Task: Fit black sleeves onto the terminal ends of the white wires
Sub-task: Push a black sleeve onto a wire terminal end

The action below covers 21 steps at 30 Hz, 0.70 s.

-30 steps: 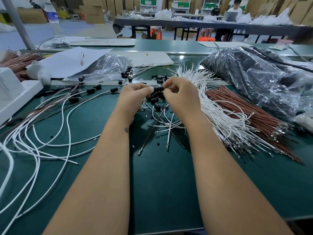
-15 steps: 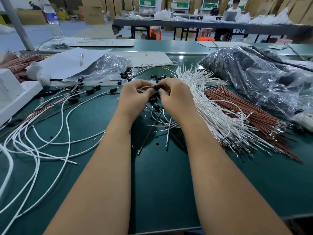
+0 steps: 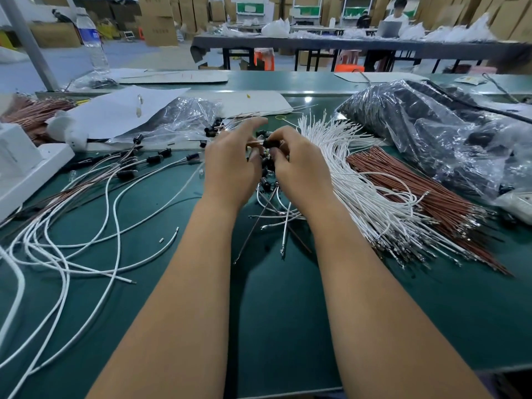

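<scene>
My right hand (image 3: 302, 168) pinches a black sleeve (image 3: 270, 143) between thumb and fingertips, raised above the green table (image 3: 273, 312). My left hand (image 3: 230, 168) meets it from the left and pinches a thin wire end (image 3: 252, 143) that points into the sleeve, its index finger stretched upward. Several loose black sleeves (image 3: 267, 168) lie under the hands with a few short wires (image 3: 276, 217). To the right fans a thick bundle of white wires (image 3: 359, 180) with metal terminals at the near ends. Wires fitted with sleeves (image 3: 155, 160) lie to the left.
A brown wire bundle (image 3: 417, 182) lies right of the white one, beside a large plastic bag of black parts (image 3: 431, 128). Long white cables (image 3: 72, 226) loop at the left near a white box (image 3: 17, 165). Behind are a smaller plastic bag (image 3: 178, 119), paper (image 3: 121, 108) and a water bottle (image 3: 92, 41).
Both hands have lifted slightly away from me with the sleeve and wire. My left hand's fingers have spread, the index finger now raised.
</scene>
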{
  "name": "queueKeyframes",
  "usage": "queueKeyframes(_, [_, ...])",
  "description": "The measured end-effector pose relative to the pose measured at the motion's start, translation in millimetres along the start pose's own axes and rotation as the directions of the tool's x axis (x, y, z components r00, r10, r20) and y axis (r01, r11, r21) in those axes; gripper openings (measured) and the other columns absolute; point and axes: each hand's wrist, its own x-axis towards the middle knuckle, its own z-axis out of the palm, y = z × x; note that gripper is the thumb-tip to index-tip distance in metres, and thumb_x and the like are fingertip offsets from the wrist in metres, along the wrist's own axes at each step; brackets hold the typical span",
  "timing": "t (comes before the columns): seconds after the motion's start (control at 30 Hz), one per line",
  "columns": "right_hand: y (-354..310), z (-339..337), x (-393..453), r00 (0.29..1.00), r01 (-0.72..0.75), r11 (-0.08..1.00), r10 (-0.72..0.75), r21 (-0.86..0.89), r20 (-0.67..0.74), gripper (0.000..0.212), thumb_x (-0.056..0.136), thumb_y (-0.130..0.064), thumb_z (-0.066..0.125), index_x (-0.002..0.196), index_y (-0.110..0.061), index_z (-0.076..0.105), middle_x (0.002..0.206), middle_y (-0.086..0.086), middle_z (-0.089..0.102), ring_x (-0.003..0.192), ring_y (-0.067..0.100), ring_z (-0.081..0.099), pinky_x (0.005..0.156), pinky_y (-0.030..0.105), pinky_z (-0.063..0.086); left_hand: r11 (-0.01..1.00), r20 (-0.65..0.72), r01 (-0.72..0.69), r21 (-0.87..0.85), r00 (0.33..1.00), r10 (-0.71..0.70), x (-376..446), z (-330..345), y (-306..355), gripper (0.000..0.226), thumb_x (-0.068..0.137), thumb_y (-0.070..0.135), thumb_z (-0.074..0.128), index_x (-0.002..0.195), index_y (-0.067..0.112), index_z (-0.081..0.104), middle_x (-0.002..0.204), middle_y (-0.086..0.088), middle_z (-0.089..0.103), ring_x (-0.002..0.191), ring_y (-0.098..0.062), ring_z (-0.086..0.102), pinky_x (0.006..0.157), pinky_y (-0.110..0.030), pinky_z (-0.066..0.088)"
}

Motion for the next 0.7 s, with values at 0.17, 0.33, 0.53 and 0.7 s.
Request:
queueKeyframes(0.17, [7.9, -2.6, -0.3, 0.997, -0.071, 0.997, 0.071, 0.006, -0.023, 0.016, 0.096, -0.016, 0.053, 0.110, -0.018, 0.060, 0.089, -0.002, 0.064, 0.076, 0.017, 0.058, 0.057, 0.027, 0.039, 0.983, -0.016, 0.177, -0.053, 0.984, -0.178, -1.0, -5.4, -10.3, 0.050, 0.088, -0.004, 0.046, 0.131, 0.022, 0.055, 0.090, -0.005, 0.067, 0.085, -0.028, 0.062, 0.081, -0.046, 0.052])
queueKeyframes(0.33, [5.2, -1.6, -1.0, 0.999, -0.048, 0.999, 0.047, 0.026, 0.011, 0.015, 0.094, -0.015, 0.055, 0.108, -0.019, 0.061, 0.088, -0.002, 0.065, 0.077, 0.018, 0.060, 0.065, 0.032, 0.048, 0.992, 0.004, 0.097, -0.075, 0.995, -0.097, -0.4, -4.0, -3.7, 0.030, 0.086, 0.007, 0.060, 0.115, 0.014, 0.064, 0.094, 0.000, 0.066, 0.092, -0.017, 0.062, 0.088, -0.036, 0.051])
queueKeyframes(0.53, [5.1, -1.0, -1.4, 0.999, -0.024, 1.000, 0.025, -0.017, 0.029, 0.017, 0.094, -0.018, 0.055, 0.109, -0.020, 0.062, 0.091, -0.003, 0.065, 0.082, 0.019, 0.060, 0.068, 0.032, 0.048, 0.977, 0.062, 0.099, -0.188, 0.994, -0.089, -0.3, -1.0, -6.5, 0.032, 0.091, 0.000, 0.054, 0.115, 0.019, 0.063, 0.076, 0.006, 0.056, 0.071, -0.005, 0.054, 0.067, -0.018, 0.045])
queueKeyframes(0.7, [7.1, 1.0, -1.6, 0.999, -0.011, 0.998, 0.014, -0.059, 0.048, 0.014, 0.094, -0.017, 0.055, 0.106, -0.020, 0.062, 0.091, -0.002, 0.068, 0.081, 0.019, 0.061, 0.068, 0.034, 0.050, 0.981, 0.031, 0.186, 0.062, 0.982, -0.188, 0.4, -3.7, -17.7, 0.029, 0.091, 0.002, 0.048, 0.110, 0.015, 0.065, 0.091, -0.009, 0.066, 0.087, -0.030, 0.060, 0.079, -0.042, 0.051])
